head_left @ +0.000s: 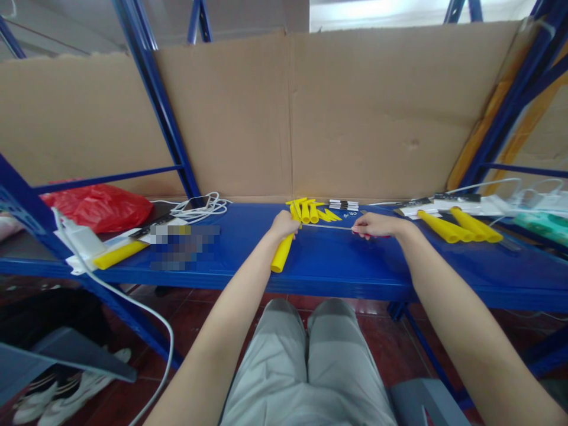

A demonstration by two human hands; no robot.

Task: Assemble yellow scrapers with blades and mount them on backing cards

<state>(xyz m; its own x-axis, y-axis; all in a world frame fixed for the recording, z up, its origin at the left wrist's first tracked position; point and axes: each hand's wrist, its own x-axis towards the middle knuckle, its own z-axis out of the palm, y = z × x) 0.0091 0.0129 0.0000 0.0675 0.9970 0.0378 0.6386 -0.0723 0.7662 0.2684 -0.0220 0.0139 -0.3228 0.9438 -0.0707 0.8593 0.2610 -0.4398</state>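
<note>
My left hand (284,225) is closed around a yellow tapered tube (279,257), whose wide end points down toward the shelf's front edge. In my right hand (375,225) is a tool with a long thin metal shaft (328,227) and a red handle, which looks like a screwdriver. Its shaft runs level to the left, and the tip meets the tube at my left fingers; the exact contact is hidden. Just behind my left hand lie several yellow tubes (310,213) and small yellow pointed pieces (329,215). White sticks with black bands (344,205) are beside them.
The blue metal shelf (337,272) has cardboard (377,118) behind it. More yellow tubes (444,229) lie at right, another yellow tube (120,255) at left. A red plastic bag (102,206), coiled white cable (202,207) and hanging cord (151,316) are on the left.
</note>
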